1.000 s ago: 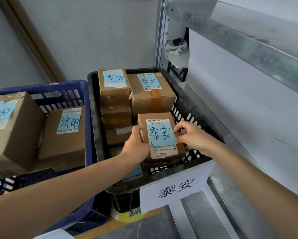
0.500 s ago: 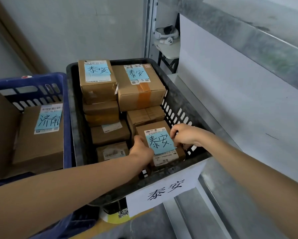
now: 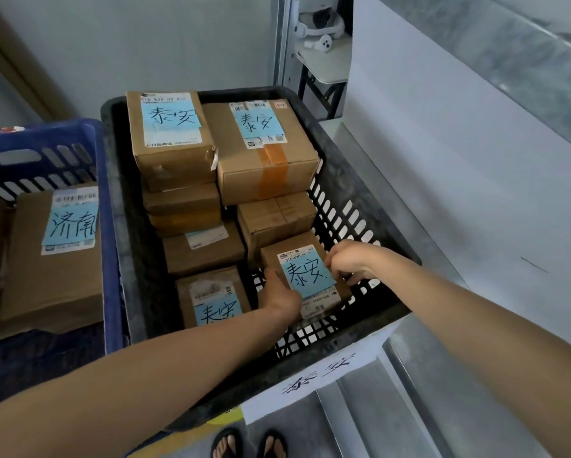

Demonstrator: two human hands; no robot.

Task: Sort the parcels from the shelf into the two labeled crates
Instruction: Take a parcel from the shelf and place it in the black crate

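Our left hand [image 3: 279, 297] and right hand [image 3: 350, 262] grip one parcel [image 3: 307, 276] in the black crate [image 3: 310, 361], where four notes read 泰安; the blue crate [image 3: 110, 226] shows one 济南 label [image 3: 71, 223].

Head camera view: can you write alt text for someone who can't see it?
A person's left hand and right hand hold a small cardboard parcel with a blue handwritten label low inside a black crate, at its near right corner beside other labeled parcels. A blue crate at the left holds a parcel with a different label.
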